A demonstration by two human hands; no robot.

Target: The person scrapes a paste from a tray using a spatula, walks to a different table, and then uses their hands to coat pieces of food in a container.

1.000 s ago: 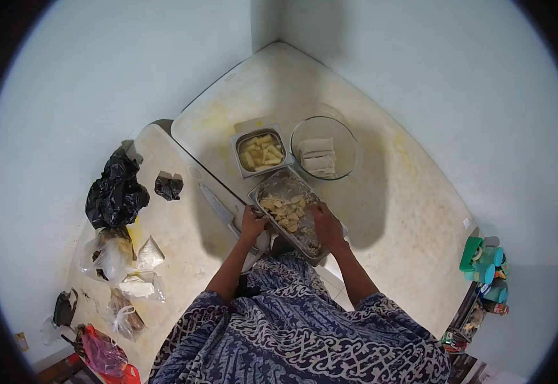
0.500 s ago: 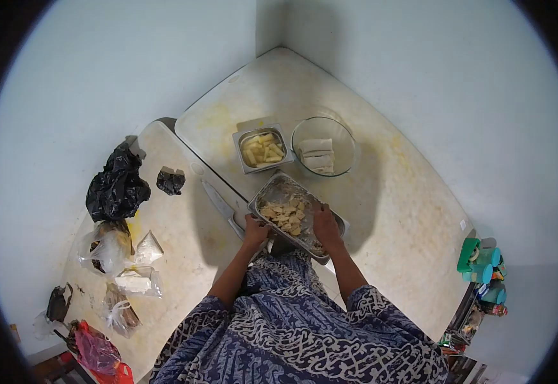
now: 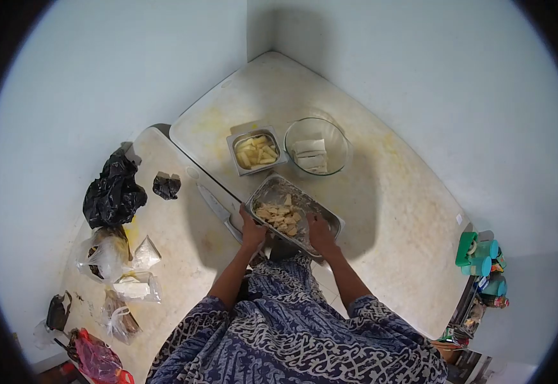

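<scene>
My left hand [image 3: 252, 229] grips the near left edge of a metal tray [image 3: 322, 214], its fingers closed on the rim. Coated, pale pieces [image 3: 281, 216] lie heaped in the tray's left part. Over the tray's right part is my right hand [image 3: 319, 232], with fingers bent down inside; whether it holds a piece is too small to tell. Behind the tray stand a small metal pan with yellow pieces [image 3: 256, 151] and a glass bowl [image 3: 345, 160] holding white blocks [image 3: 310, 155]. Left of the tray lies a knife [image 3: 219, 209].
Black plastic bags [image 3: 114, 192] lie on the left table [image 3: 183, 301], with clear bags [image 3: 106, 256] and a white block in plastic [image 3: 137, 287] nearer. A red bag [image 3: 96, 358] is at bottom left. Jars with teal lids [image 3: 482, 265] stand at the right edge.
My right hand has shifted slightly left and toward me within the tray. My left hand has moved slightly up along the rim. The whole view has shifted a little.
</scene>
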